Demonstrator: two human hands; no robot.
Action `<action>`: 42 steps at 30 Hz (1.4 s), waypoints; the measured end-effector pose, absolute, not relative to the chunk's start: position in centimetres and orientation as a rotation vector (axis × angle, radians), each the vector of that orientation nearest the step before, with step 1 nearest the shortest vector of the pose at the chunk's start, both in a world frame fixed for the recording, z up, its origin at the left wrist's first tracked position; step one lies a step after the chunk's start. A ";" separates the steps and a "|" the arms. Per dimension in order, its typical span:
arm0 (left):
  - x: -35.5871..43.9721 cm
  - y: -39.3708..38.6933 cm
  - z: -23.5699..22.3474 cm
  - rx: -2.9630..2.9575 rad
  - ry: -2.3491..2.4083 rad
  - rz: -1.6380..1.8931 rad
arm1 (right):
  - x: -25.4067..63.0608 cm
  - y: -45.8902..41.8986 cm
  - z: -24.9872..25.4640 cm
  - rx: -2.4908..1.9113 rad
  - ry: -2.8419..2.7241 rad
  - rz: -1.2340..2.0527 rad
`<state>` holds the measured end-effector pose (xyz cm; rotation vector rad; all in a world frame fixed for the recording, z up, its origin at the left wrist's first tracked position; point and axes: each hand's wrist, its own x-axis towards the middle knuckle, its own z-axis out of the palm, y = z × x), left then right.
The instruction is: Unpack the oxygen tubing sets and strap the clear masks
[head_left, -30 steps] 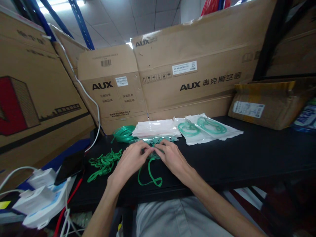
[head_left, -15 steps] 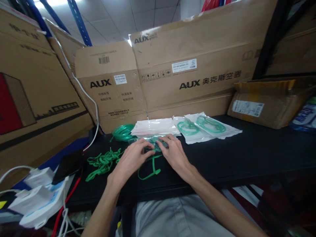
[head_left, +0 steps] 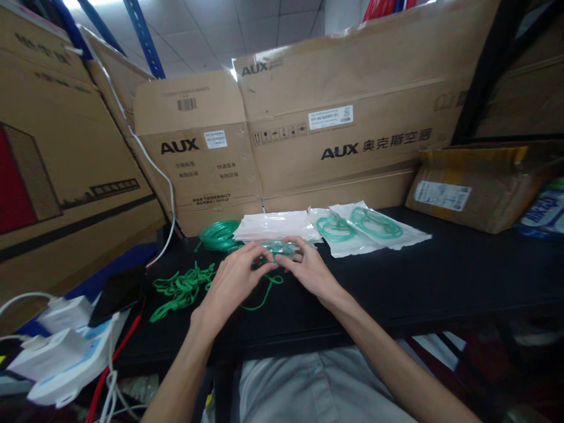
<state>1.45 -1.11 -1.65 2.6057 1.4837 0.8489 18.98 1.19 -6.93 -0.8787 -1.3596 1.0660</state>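
Near the table's front half, both my hands meet fingertip to fingertip over a thin green strap (head_left: 265, 294). My left hand (head_left: 242, 269) is closed, its thumb and forefinger pinching the strap. With bent fingers and thumb pressed close, my right hand (head_left: 307, 267) grips the strap at the same spot. The strap's free part loops down onto the black table. Just behind the fingers lies a clear greenish plastic piece (head_left: 284, 248), partly hidden by my hands; its exact shape does not show.
A tangle of green straps (head_left: 184, 289) lies left of my hands. Coiled green tubing (head_left: 219, 235) and white packets (head_left: 273, 225) sit behind. Bagged tubing (head_left: 378, 223) is to the right, near a taped carton (head_left: 473, 185). A power strip (head_left: 66, 358) stands at left.
My fingertips have drawn together. The strap's hanging end has risen toward them and now curls in a small loop below my fingers. The view has shifted slightly.
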 end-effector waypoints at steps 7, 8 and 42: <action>0.8 -0.7 -1.7 2.528 1.609 0.759 | 19.0 0.6 -6.2 -0.823 -1.392 1.144; 0.7 -0.6 -1.8 2.532 1.591 0.746 | 19.0 0.6 -6.3 -0.829 -1.410 1.104; 0.1 -2.3 -0.1 2.490 1.396 0.520 | 19.4 0.4 -6.5 -1.128 -1.568 0.179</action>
